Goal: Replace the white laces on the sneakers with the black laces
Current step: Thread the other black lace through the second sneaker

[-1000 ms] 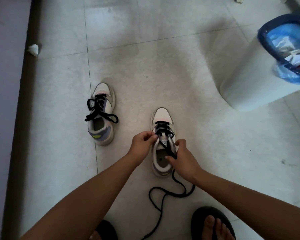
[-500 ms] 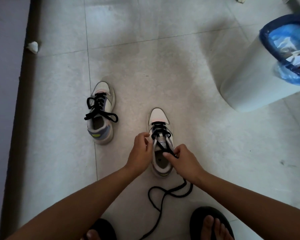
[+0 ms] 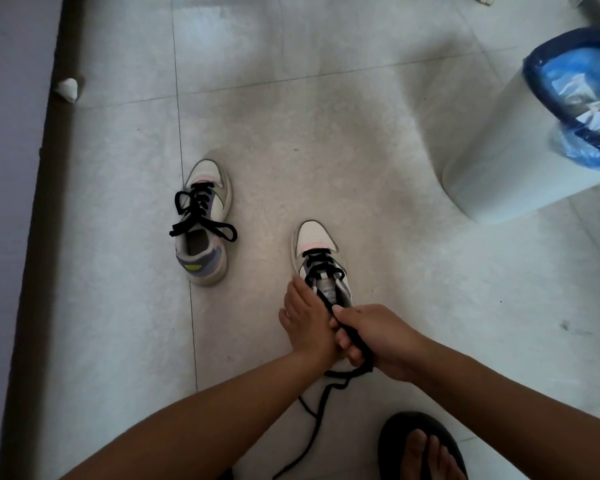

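Observation:
Two white sneakers stand on the tiled floor. The left sneaker (image 3: 205, 223) is fully laced in black, its lace ends lying loose across the opening. The right sneaker (image 3: 317, 251) has a black lace (image 3: 321, 265) through its front eyelets. My left hand (image 3: 305, 318) holds that shoe's left side near the collar. My right hand (image 3: 371, 337) grips the lace's free strand over the shoe's opening, fingers curled round it. The rest of the lace trails in loops on the floor toward me. No white laces are in view.
A white bin (image 3: 520, 140) with a blue liner stands at the right. A wall's dark baseboard (image 3: 49, 168) runs down the left, with a crumpled white scrap (image 3: 68, 87) beside it. My foot in a black sandal (image 3: 426, 448) is at the bottom right.
My right hand has pulled the lace strand back toward me and closed round it. My left hand slid down from the eyelets to the shoe's side.

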The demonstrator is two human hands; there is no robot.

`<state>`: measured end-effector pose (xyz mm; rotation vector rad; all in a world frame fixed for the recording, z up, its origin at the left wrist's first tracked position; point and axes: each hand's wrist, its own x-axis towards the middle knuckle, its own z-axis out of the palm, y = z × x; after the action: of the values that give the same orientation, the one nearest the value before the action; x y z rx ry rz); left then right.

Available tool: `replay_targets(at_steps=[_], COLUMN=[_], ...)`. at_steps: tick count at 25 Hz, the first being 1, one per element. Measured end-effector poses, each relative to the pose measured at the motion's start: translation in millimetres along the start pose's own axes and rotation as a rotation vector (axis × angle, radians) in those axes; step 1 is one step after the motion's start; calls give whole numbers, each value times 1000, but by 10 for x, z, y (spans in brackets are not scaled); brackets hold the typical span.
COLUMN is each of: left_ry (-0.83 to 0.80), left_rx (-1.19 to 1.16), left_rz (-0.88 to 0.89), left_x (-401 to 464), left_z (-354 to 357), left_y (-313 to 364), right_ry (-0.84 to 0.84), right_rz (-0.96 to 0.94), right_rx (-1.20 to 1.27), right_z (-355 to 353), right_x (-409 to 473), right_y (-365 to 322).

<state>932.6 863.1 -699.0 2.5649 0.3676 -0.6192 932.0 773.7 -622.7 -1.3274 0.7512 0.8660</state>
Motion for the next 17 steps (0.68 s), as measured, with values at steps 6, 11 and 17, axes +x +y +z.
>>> replay_targets(at_steps=[6, 11, 17], left_ry=[132, 56, -125], left_rx=[-96, -118, -277], left_rz=[133, 86, 139], left_x=[80, 197, 76], left_z=[74, 93, -251], left_y=[84, 90, -41], right_ry=[32, 37, 140], right_rz=[-105, -146, -167], right_rx=[-97, -89, -20], right_z=[30, 43, -112], right_x=[-297, -290, -150], right_y=[104, 92, 58])
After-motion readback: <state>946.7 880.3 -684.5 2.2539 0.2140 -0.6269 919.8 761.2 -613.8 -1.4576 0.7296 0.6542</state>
